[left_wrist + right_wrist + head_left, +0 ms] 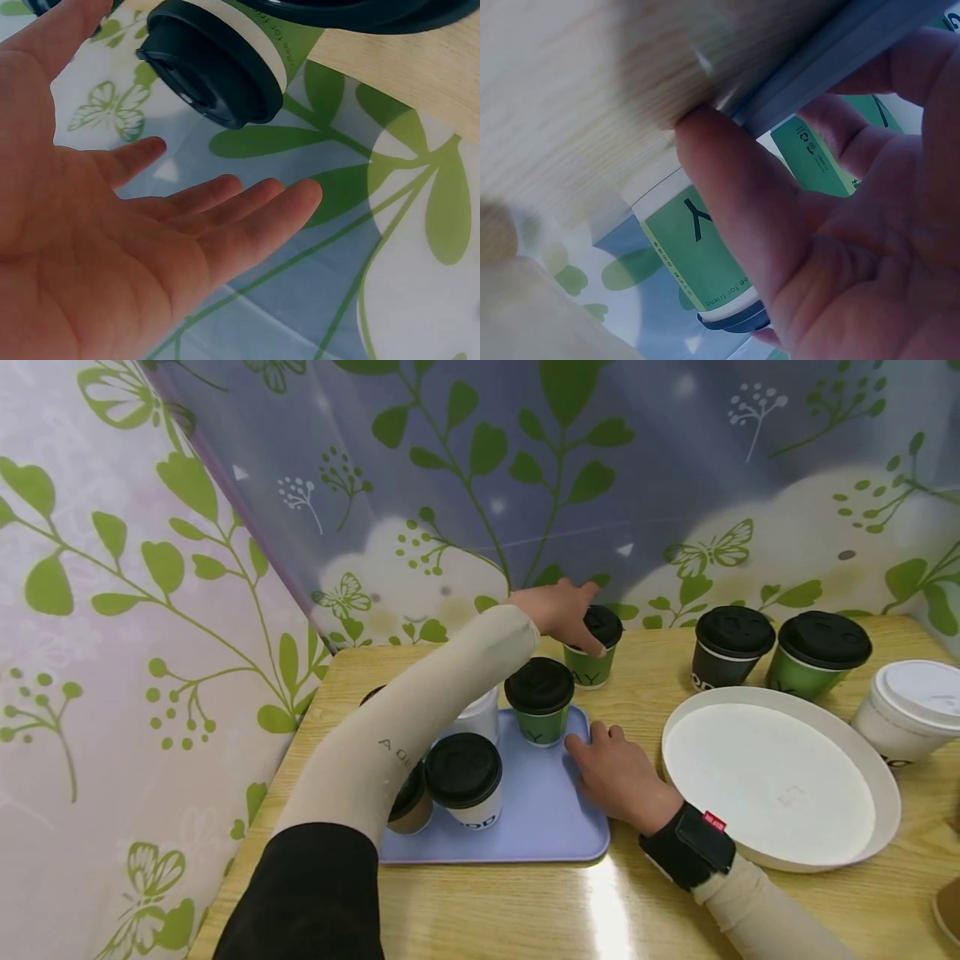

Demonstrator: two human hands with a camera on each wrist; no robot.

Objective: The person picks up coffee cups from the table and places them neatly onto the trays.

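At the back, my left hand (pixel 557 612) reaches over a green paper cup (pixel 589 668) with a black lid standing on the table behind the tray. In the left wrist view its fingers (pixel 255 225) are spread, apart from the nearby lidded cup (pixel 217 60). My right hand (pixel 624 779) grips the right rim of the lilac tray (pixel 551 810); in the right wrist view, its fingers lie on both sides of that rim. On the tray stand another green cup (pixel 543 728), a white cup with black lid (pixel 480 810), a brown cup (pixel 411 817) and a white cup (pixel 480 720), partly hidden by my left sleeve.
A round white tray (pixel 888 810) lies right of my right hand. Behind it stand a black cup (pixel 720 668) and a green cup (pixel 802 677); a white-lidded cup (pixel 900 722) is beside it. A brown object (pixel 948 906) shows at the right edge. The patterned wall borders the table.
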